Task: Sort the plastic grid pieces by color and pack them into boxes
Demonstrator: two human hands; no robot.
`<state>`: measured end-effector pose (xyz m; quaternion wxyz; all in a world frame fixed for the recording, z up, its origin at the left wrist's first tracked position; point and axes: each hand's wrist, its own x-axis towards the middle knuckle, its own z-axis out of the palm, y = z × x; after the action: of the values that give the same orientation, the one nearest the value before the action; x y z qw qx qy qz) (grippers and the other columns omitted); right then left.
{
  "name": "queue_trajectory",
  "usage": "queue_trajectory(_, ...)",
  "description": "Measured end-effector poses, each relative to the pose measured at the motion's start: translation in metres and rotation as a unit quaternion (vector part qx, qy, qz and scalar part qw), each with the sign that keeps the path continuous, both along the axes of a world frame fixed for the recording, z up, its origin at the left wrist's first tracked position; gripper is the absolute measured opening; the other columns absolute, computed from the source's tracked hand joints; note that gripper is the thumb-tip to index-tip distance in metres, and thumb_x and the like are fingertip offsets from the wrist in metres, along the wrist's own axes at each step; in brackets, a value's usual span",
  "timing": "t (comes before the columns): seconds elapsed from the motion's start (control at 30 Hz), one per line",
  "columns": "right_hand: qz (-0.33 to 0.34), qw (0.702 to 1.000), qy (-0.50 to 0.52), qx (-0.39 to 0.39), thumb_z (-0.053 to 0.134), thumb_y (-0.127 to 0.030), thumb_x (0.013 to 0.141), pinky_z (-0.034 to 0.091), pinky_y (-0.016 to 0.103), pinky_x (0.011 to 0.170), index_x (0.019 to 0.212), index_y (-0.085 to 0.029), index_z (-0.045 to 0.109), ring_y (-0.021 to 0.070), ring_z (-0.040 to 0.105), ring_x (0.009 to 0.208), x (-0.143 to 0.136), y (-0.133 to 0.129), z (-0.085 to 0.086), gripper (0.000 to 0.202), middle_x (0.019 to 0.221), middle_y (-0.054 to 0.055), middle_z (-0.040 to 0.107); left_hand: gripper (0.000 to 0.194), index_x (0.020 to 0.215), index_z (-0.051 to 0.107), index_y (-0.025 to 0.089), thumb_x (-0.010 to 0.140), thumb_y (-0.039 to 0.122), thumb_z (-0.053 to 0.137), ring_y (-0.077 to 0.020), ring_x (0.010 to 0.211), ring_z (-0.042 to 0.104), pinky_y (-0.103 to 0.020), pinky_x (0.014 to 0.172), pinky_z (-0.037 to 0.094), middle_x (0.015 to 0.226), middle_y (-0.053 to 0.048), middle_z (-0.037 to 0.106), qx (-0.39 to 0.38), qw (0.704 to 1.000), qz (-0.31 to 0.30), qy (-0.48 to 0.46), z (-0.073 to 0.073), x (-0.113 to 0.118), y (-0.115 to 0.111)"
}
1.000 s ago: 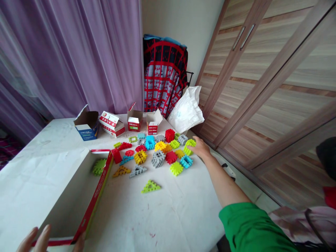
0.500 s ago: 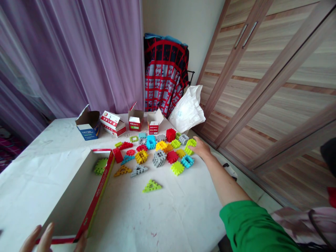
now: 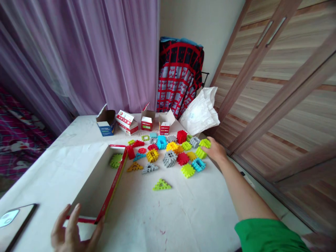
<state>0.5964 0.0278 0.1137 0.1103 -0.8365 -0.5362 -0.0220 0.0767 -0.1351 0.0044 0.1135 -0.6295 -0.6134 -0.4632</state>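
In the lower left, my left hand (image 3: pixel 70 231) grips the near end of a shallow open box (image 3: pixel 115 182) with a red rim, fingers over the edge and thumb at the corner. A lime-green toothed piece (image 3: pixel 116 160) lies inside the box at its far end. At the right edge of the pile, my right hand (image 3: pixel 215 149) has its fingers closed on a lime-green toothed block (image 3: pixel 201 152); another lime-green piece (image 3: pixel 204 142) sits just above it. The fingertips are partly hidden. Beside them lie a grey block (image 3: pixel 194 141) and a blue block (image 3: pixel 198 164).
Several red, yellow, grey and green blocks (image 3: pixel 170 159) spread over the white-covered table (image 3: pixel 194 213). A green triangle (image 3: pixel 162 184) lies nearer. Behind stand small cartons (image 3: pixel 106 128) and a white bag (image 3: pixel 201 112). A phone (image 3: pixel 15 224) lies at the left.
The view has swung left, bringing the phone into sight. The lime-green block at my right hand now appears as two parts, one above the other. My left hand remains on the box.
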Motion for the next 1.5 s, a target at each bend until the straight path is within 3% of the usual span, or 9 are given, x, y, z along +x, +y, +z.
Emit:
queue_trajectory(0.07, 0.019, 0.999, -0.002, 0.034, 0.060, -0.045, 0.083, 0.051, 0.037, 0.082, 0.143, -0.017, 0.046, 0.0308, 0.068, 0.103, -0.010, -0.001, 0.007, 0.067, 0.121, 0.016, 0.069, 0.082, 0.152, 0.030, 0.030, 0.081, 0.039, 0.070, -0.0389, 0.130, 0.048, -0.059, 0.098, 0.050, 0.151, -0.016, 0.037, 0.001, 0.999, 0.011, 0.040, 0.006, 0.005, -0.001)
queue_trajectory(0.17, 0.087, 0.993, 0.019, 0.079, 0.064, -0.047, 0.079, 0.052, 0.036, 0.079, 0.140, -0.019, 0.050, 0.0308, 0.069, 0.099, -0.044, 0.001, 0.021, 0.069, 0.117, 0.014, 0.071, 0.081, 0.153, 0.029, 0.028, 0.083, 0.038, 0.069, -0.0356, 0.126, 0.052, -0.053, 0.096, 0.052, 0.147, -0.018, 0.041, 0.012, 0.997, 0.030, 0.065, 0.013, 0.009, -0.002)
queue_trajectory(0.37, 0.277, 0.945, 0.145, 0.091, 0.070, -0.040, 0.074, 0.052, 0.033, 0.080, 0.135, -0.024, 0.055, 0.0265, 0.069, 0.097, -0.175, -0.002, 0.042, 0.065, 0.114, 0.009, 0.072, 0.081, 0.153, 0.027, 0.029, 0.084, 0.032, 0.068, -0.0331, 0.127, 0.052, -0.049, 0.098, 0.051, 0.142, -0.017, 0.044, 0.025, 0.997, 0.026, 0.070, 0.015, 0.010, -0.003)
queue_trajectory(0.57, 0.397, 0.894, 0.207, 0.027, 0.073, -0.037, 0.074, 0.051, 0.033, 0.084, 0.135, -0.027, 0.055, 0.0240, 0.068, 0.097, -0.304, -0.014, 0.041, 0.065, 0.113, 0.005, 0.073, 0.082, 0.153, 0.026, 0.028, 0.083, 0.030, 0.069, -0.0340, 0.129, 0.050, -0.049, 0.098, 0.052, 0.143, -0.019, 0.042, 0.021, 0.997, 0.023, 0.069, 0.013, 0.010, -0.005)
queue_trajectory(0.73, 0.438, 0.875, 0.206, -0.002, 0.073, -0.036, 0.075, 0.050, 0.035, 0.091, 0.137, -0.025, 0.054, 0.0258, 0.066, 0.107, -0.352, -0.016, 0.035, 0.066, 0.120, 0.007, 0.071, 0.079, 0.153, 0.027, 0.026, 0.085, 0.029, 0.066, -0.0331, 0.130, 0.049, -0.047, 0.099, 0.051, 0.144, -0.018, 0.041, 0.013, 0.998, 0.026, 0.063, 0.011, 0.011, -0.006)
queue_trajectory(0.97, 0.459, 0.875, 0.149, -0.036, 0.071, -0.035, 0.079, 0.045, 0.042, 0.098, 0.140, -0.021, 0.049, 0.0284, 0.063, 0.113, -0.371, -0.006, 0.024, 0.067, 0.124, 0.011, 0.068, 0.078, 0.153, 0.027, 0.027, 0.085, 0.029, 0.066, -0.0324, 0.130, 0.049, -0.047, 0.099, 0.051, 0.145, -0.018, 0.041, 0.007, 0.998, 0.022, 0.062, 0.010, 0.012, -0.007)
queue_trajectory(1.13, 0.477, 0.874, 0.086, 0.032, 0.073, -0.035, 0.077, 0.039, 0.050, 0.104, 0.138, -0.020, 0.052, 0.0326, 0.052, 0.125, -0.362, -0.008, 0.018, 0.066, 0.138, 0.014, 0.058, 0.080, 0.154, 0.025, 0.028, 0.085, 0.028, 0.065, -0.0327, 0.132, 0.048, -0.048, 0.100, 0.050, 0.146, -0.018, 0.040, 0.000, 0.998, 0.020, 0.057, 0.012, 0.011, -0.008)
queue_trajectory(1.3, 0.467, 0.871, 0.122, 0.094, 0.060, -0.022, 0.084, 0.044, 0.041, 0.103, 0.115, -0.023, 0.069, 0.0241, 0.060, 0.115, -0.322, -0.015, 0.010, 0.032, 0.122, 0.007, 0.068, 0.079, 0.154, 0.025, 0.026, 0.086, 0.027, 0.065, -0.0333, 0.133, 0.047, -0.049, 0.100, 0.051, 0.145, -0.019, 0.040, -0.009, 0.997, 0.018, 0.068, 0.013, 0.011, -0.009)
queue_trajectory(1.5, 0.416, 0.893, 0.137, 0.107, 0.054, -0.026, 0.085, 0.049, 0.038, 0.097, 0.103, -0.025, 0.073, 0.0225, 0.066, 0.106, -0.251, -0.025, 0.003, 0.026, 0.111, 0.006, 0.073, 0.079, 0.153, 0.026, 0.026, 0.085, 0.029, 0.066, -0.0335, 0.130, 0.048, -0.048, 0.100, 0.049, 0.143, -0.019, 0.041, -0.003, 0.997, 0.020, 0.072, 0.014, 0.010, -0.008)
